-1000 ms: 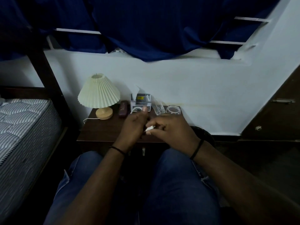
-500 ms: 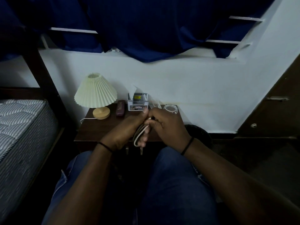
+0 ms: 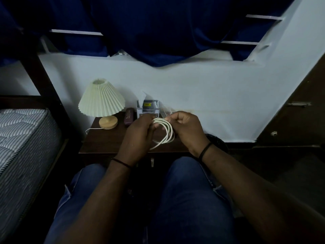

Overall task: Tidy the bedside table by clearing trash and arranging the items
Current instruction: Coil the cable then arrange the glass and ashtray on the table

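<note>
Between the two hands, head view: a coiled white cable (image 3: 164, 132) is held above the bedside table (image 3: 107, 140). Left hand (image 3: 139, 136) curls its fingers round the coil's left side; right hand (image 3: 187, 128) pinches the top strands. Bare tabletop lies left of the left hand, up to the table's front edge. Beyond the hands stands an organizer box (image 3: 148, 110) (yellow label, text unreadable), with a lamp (image 3: 102, 103) farther left.

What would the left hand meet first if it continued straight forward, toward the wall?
Probably the small organizer box right behind the left hand, which holds the coiled white cable; depth is unclear.
</note>
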Available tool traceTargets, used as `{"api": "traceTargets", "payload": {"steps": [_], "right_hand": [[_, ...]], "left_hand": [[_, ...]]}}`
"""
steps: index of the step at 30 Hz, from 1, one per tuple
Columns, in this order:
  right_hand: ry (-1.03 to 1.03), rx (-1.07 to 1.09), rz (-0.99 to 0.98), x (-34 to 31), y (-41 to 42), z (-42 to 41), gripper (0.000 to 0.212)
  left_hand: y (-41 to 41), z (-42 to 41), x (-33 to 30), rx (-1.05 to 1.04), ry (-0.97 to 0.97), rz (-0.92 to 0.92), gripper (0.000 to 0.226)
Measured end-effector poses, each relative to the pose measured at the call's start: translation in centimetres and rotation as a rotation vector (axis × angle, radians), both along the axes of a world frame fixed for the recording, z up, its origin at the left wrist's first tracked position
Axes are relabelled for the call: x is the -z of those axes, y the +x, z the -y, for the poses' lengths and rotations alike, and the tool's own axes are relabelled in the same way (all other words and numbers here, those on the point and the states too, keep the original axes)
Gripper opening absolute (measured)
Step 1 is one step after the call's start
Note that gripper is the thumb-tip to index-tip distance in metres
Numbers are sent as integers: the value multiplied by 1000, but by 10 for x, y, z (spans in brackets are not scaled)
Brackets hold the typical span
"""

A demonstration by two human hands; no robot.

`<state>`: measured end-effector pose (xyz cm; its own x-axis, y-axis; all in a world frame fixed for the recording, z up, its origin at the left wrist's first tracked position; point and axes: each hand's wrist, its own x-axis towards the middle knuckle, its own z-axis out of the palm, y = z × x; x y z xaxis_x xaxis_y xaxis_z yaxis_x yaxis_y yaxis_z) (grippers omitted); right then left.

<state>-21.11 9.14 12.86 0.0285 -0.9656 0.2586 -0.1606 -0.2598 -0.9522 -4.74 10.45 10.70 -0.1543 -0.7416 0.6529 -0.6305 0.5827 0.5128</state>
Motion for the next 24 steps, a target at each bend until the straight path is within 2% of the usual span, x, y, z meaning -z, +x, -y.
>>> {"api": "traceTargets", "payload": {"steps": [5,7,10,12,14,15,17,19,22,24], "right_hand": [[131,-145,12,-2,-1,-9,18],[233,-205,95,-5,-1,-13,28],[319,-218,21,-7,-5,-13,36],[337,-245,-44,-5,-7,-12,28],[349,-247,-27,-2,-7,-10,24],[365,-248,5,0,-7,-9,24],[397,-271,72,1,-8,-8,24],[392,-315,89,1,-9,-5,21],[341,-377,119,2,-6,-3,16],[309,-351,142,4,-2,-2,18]], "left_hand": [[-4,0,7,13,-14,-40,29],[-3,2,5,-57,20,-9,27],[-3,1,4,-158,78,80,41],[-3,1,6,-193,143,137,38],[-3,3,10,-159,209,126,25],[-3,4,10,-85,273,34,21],[-2,3,6,110,459,-278,20],[-2,2,2,254,583,-557,27],[-3,3,1,326,710,-910,22],[-4,4,4,354,743,-1022,17]]}}
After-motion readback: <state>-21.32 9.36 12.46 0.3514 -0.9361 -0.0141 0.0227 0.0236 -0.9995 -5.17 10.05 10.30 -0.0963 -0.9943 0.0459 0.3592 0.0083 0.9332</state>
